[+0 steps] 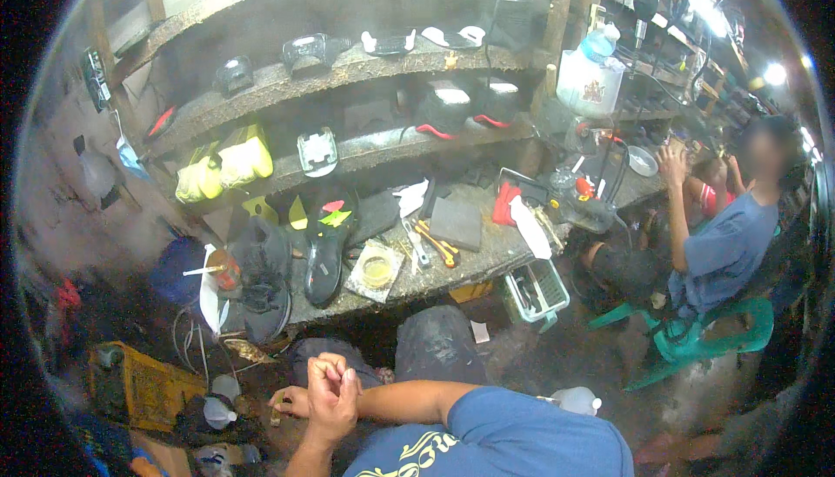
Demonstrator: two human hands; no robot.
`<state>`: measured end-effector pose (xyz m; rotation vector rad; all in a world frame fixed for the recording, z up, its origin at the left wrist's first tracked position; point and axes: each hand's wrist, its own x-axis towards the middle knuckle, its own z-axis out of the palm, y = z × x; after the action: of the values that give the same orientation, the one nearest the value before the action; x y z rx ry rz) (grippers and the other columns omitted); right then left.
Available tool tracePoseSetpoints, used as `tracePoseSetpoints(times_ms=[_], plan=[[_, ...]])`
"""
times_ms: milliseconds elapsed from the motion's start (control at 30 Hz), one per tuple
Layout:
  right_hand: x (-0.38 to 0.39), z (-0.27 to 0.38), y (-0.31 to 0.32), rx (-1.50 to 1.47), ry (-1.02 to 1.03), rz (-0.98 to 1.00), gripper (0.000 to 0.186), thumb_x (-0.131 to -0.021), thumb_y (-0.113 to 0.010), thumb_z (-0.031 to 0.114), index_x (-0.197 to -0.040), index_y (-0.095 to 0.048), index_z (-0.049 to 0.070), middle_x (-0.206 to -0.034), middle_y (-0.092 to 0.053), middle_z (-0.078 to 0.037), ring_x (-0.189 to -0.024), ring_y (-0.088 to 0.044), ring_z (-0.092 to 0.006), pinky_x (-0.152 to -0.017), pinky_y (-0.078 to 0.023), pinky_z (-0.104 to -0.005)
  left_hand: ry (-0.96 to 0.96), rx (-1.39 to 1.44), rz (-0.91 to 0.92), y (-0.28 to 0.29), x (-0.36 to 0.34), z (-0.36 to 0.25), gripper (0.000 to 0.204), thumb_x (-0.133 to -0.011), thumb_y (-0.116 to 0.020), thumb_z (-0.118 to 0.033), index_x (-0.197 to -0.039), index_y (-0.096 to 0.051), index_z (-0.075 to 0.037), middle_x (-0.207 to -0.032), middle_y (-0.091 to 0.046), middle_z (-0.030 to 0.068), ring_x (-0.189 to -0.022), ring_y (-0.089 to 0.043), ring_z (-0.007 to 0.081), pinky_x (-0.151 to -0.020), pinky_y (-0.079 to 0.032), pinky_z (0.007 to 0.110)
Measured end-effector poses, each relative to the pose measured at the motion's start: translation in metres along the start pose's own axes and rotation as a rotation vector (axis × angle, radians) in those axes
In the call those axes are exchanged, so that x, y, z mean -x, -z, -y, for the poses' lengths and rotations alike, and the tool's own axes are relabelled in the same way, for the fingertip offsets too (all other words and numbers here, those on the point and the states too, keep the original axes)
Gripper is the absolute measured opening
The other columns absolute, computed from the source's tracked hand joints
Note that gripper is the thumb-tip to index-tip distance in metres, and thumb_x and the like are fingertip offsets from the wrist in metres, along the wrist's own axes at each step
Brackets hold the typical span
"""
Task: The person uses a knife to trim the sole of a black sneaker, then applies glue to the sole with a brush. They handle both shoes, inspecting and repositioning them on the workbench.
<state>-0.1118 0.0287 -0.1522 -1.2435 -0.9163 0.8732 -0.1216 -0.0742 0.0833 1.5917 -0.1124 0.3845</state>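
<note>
My left hand (334, 394) is raised in front of my lap, its fingers curled into a fist with the thumb on top. Whatever it may hold is hidden. Behind that wrist my right arm crosses to the left, and my right hand (293, 402) shows past it with bent fingers. A small pale thing seems to be at its fingertips, too small to name. Beyond my knees, on the workbench (304, 312), stand a black shoe (261, 273) and a dark shoe sole (325, 264). Beside them a round yellowish dish (377, 272) sits on a pale sheet.
Yellow-handled tools (439, 246) and a dark grey block (457, 222) lie on the bench. A pale green basket (535, 293) hangs near its front edge. A yellow crate (148, 386) stands low at left. At right a co-worker (726, 233) sits on a green chair (722, 338).
</note>
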Motion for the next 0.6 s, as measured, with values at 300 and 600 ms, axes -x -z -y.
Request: tracePoseSetpoints(times_ms=[300,600], plan=[[0.007,0.028,0.011,-0.293,-0.036,0.209,0.020,-0.100,-0.057,0.022,-0.108,-0.063,0.005,-0.085,-0.063,-0.002,-0.066,-0.057,-0.0103,-0.056,-0.050,-0.0290,-0.336,-0.244,0.297,-0.056,-0.224,-0.079,0.043,-0.093,-0.058,0.002,-0.132,-0.040,-0.003,-0.122,-0.050,0.0122,-0.111,-0.057,0.0203,-0.094,-0.049,0.033],[0.001,0.029,0.024,-0.421,-0.174,0.210,0.026,-0.102,-0.056,0.024,-0.121,-0.059,0.007,-0.084,-0.057,0.001,-0.067,-0.053,-0.0069,-0.054,-0.048,-0.0240,0.038,-0.497,0.008,-0.323,-0.363,-0.205,0.100,-0.088,-0.068,-0.045,-0.159,-0.003,-0.016,-0.160,-0.019,0.0194,-0.148,-0.020,0.0378,-0.119,-0.027,0.056]])
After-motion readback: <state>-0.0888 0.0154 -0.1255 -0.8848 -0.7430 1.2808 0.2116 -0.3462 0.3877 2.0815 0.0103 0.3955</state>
